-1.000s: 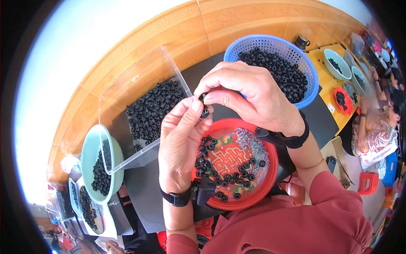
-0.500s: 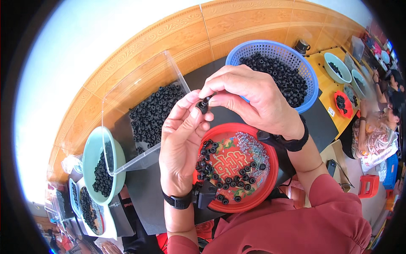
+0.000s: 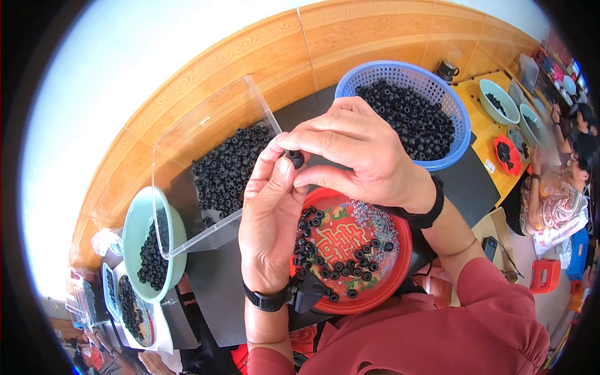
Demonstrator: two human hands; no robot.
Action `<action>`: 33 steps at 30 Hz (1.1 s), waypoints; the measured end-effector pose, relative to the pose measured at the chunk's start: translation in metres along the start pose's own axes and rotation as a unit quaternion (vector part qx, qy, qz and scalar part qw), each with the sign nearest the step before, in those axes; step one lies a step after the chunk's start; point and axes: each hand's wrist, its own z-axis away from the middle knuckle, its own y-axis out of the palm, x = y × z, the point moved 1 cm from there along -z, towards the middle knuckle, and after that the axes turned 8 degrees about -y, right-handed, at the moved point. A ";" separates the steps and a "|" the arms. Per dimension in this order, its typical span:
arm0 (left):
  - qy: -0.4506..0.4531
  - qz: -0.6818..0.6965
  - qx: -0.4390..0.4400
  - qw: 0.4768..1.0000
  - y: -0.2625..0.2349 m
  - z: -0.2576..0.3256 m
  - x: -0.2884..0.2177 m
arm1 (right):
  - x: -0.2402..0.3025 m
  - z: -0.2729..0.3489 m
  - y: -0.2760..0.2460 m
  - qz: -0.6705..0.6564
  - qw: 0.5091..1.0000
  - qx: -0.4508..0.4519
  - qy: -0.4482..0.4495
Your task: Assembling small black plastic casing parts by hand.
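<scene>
Both hands meet at the centre of the frame, and compared with a moment ago we have lifted them slightly, the pinch tighter around one small black ring. Our left hand props it with thumb and forefinger; our right hand curls over, fingertips closed on the same ring. Below lies the red plate of loose rings, at upper right the blue basket, at left the clear tub.

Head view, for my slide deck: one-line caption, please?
Both hands pinch a small black ring above a red plate of rings.
</scene>
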 end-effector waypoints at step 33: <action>-0.015 -0.065 0.014 0.998 0.007 -0.002 0.005 | -0.001 0.000 0.003 0.131 0.988 -0.005 -0.081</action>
